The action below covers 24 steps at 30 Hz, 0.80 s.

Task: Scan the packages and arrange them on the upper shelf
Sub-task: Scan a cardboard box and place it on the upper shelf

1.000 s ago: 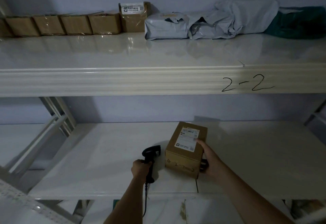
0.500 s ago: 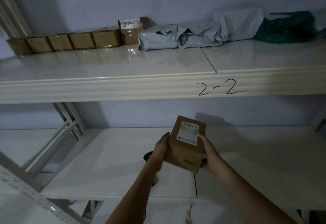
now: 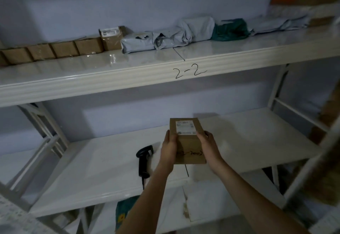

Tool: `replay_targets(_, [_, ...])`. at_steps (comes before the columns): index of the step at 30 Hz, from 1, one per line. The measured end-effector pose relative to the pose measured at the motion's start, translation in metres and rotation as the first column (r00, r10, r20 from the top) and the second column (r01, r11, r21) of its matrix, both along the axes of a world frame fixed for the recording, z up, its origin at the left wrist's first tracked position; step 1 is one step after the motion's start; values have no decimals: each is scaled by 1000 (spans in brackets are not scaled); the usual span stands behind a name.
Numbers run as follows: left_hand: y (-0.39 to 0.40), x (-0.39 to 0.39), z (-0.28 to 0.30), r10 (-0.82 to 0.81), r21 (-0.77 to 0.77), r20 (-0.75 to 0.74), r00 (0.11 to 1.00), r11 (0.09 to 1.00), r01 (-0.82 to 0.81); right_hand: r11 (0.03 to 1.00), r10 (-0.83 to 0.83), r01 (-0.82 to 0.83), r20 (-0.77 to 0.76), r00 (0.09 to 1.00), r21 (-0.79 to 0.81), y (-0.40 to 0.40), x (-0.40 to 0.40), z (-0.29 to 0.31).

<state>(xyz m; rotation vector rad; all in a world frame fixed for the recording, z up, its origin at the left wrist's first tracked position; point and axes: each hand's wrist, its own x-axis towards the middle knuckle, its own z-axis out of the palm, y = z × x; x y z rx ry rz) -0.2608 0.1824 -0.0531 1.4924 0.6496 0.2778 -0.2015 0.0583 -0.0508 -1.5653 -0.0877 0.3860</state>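
Note:
I hold a small brown cardboard box (image 3: 189, 142) with a white label on top and black handwriting on its near side, lifted above the lower shelf (image 3: 248, 141). My left hand (image 3: 169, 151) grips its left side and my right hand (image 3: 209, 149) grips its right side. A black handheld scanner (image 3: 143, 157) lies on the lower shelf just left of my left hand, its cable hanging over the front edge. The upper shelf (image 3: 128, 79), marked "2-2", runs above.
Along the back of the upper shelf stand several brown boxes (image 3: 64, 49), a labelled box (image 3: 112, 37), grey mailer bags (image 3: 165, 38) and a green bag (image 3: 230, 30). White frame posts (image 3: 277, 95) stand at right and left. Brown cartons (image 3: 329, 110) blur at the far right.
My left hand put the scanner down on the lower shelf and took the box's left side. Both hands lifted the box off the shelf and turned it square to me.

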Motion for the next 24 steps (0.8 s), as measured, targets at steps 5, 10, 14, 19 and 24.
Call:
replay_targets(5, [-35, -22, 8, -106, -2, 51, 993, 994, 106, 974, -213, 219, 89, 973, -64, -39, -44, 17])
replay_targets(10, [-82, -44, 46, -181, 6, 95, 979, 983, 181, 944, -288, 301, 108, 952, -134, -81, -63, 54])
replay_targets(14, [-119, -44, 87, -238, 71, 159, 958, 971, 229, 928, -331, 347, 122, 936, -138, -119, -62, 92])
replay_targets(19, [-167, -35, 142, -269, 217, 252, 930, 952, 217, 902, -385, 416, 227, 895, -111, -168, -56, 146])
replay_targets(24, [-214, -19, 181, -330, 481, 230, 916, 857, 188, 884, -401, 447, 274, 874, -134, -225, -44, 194])
